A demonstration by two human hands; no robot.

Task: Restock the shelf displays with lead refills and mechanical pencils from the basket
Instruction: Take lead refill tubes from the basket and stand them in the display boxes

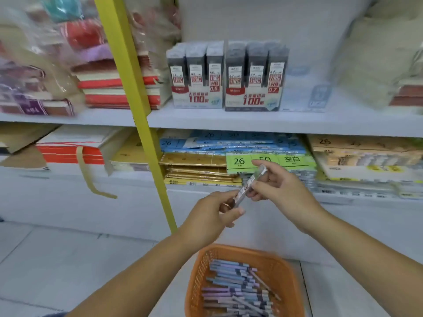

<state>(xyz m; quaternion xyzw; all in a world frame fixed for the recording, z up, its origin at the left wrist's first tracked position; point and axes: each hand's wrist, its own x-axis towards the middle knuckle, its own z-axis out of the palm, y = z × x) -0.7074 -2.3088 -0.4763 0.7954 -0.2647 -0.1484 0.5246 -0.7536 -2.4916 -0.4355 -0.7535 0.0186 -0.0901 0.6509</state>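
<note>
A person is holding a slim clear plastic tube of lead refills (248, 184) in both hands in front of a white shop shelf (229, 121), the tube tilting up to the right. The left hand (212, 216) is gripping its lower end between thumb and curled fingers, while the right hand (282, 187) is pinching its upper part with the fingertips. Two white cardboard display boxes are standing side by side on the shelf above, one marked 0.5 (197, 97) and one marked 0.7 (254, 99), each holding upright dark refill cases. Below the arms, an orange plastic mesh basket (198, 272) is sitting on the pale tiled floor (68, 259), with a loose pile of blue and purple mechanical pencils (235, 287) lying in it. A yellow metal upright (135, 92) is slanting across the shelving at left, and green packs of labels (295, 161) are lying on the lower shelf behind the hands.
</note>
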